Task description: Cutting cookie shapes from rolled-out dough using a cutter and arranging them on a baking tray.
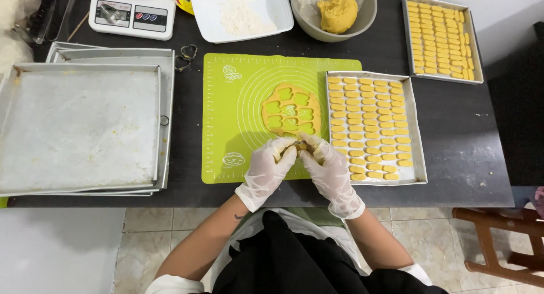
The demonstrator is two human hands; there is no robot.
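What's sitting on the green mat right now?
On the green mat lies a rolled yellow dough sheet with cut-out holes. Both gloved hands, left hand and right hand, pinch a small dough piece; the fingers mostly cover it.

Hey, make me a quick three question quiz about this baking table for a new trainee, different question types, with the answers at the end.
1. True or false: the rolled dough sheet on the green mat already has shapes cut out of it.
2. Multiple choice: the left hand and right hand meet over a small dough piece at A) the scale, B) the mat's near edge, C) the grey bowl.
3. Fill in: the ball of dough sits in a grey ____.

Key: 1 true; 2 B; 3 bowl.
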